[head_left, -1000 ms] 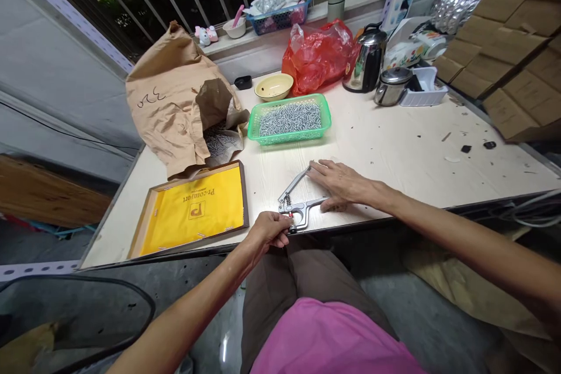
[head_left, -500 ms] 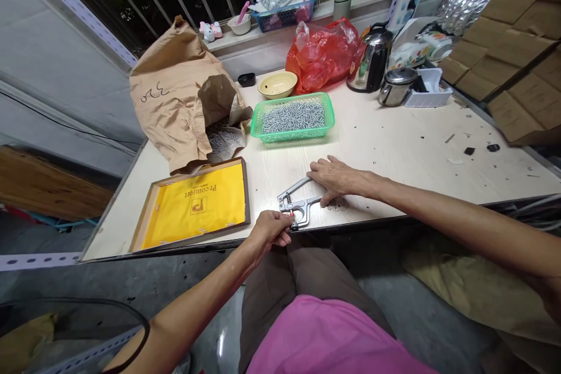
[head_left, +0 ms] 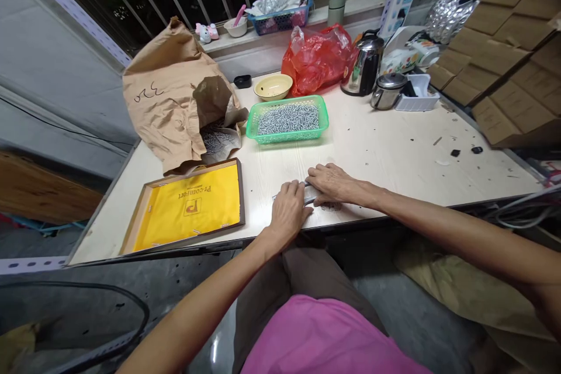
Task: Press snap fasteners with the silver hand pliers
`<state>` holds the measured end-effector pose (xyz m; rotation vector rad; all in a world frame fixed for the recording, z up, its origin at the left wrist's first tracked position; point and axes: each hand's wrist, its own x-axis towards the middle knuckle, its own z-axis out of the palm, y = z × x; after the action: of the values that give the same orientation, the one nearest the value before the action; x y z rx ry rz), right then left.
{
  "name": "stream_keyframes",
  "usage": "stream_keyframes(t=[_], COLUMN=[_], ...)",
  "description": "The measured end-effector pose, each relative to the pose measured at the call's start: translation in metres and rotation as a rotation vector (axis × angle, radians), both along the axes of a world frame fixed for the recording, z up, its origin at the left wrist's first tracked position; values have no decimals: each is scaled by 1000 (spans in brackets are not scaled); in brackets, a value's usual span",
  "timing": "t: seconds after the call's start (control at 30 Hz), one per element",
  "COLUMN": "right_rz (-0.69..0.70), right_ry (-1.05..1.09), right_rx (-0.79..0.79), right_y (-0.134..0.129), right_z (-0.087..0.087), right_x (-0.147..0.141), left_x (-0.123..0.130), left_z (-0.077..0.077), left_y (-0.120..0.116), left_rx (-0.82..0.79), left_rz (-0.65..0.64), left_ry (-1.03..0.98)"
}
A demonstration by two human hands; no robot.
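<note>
On the table near its front edge lies a pair of grey metal hand-press pliers (head_left: 311,194), mostly covered by my hands. My left hand (head_left: 289,204) is curled over the jaw end, hiding the jaws and whatever sits in them. The handle end is in the grip of my right hand (head_left: 333,182), fingers over the upper handle and thumb low. Just left of my hands is a shallow tray (head_left: 241,196) with a yellow cloth (head_left: 193,204) inside and a few small pins along its sides. Behind my hands stands a green basket (head_left: 287,139) filled with small silver metal pieces (head_left: 289,118).
A torn brown paper bag (head_left: 162,99) with more metal pieces spilling out stands at the left. Along the back are a cream bowl (head_left: 272,88), a red plastic bag (head_left: 318,61), a kettle (head_left: 363,64) and a steel pot (head_left: 388,92). Stacked cardboard (head_left: 499,52) borders the right.
My left hand has moved from pinching something small and reddish at the jaw to lying over the pliers' head. The handles, spread before, are now closer together. The view has shifted slightly.
</note>
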<state>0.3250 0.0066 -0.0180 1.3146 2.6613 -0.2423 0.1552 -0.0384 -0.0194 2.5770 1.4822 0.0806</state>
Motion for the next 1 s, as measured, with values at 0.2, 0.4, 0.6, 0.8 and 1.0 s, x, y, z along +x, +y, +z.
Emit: stream_keyframes(t=[0.2, 0.4, 0.6, 0.8, 1.0], right_rz=[-33, -81, -117, -99, -80], right_ry=[0, -16, 13, 25, 37], right_rx=[-61, -30, -107, -126, -30], right_y=[-3, -3, -4, -3, -4], right_z=[2, 6, 4, 6, 6], right_x=[-2, -8, -5, -4, 7], left_x=[3, 6, 9, 9, 5], left_z=[-13, -14, -16, -14, -30], left_y=[26, 29, 22, 28, 11], left_rx=[-70, -42, -49, -74, 16], left_rz=[-98, -26, 44, 20, -18], left_ry=[-11, -12, -44, -34, -141])
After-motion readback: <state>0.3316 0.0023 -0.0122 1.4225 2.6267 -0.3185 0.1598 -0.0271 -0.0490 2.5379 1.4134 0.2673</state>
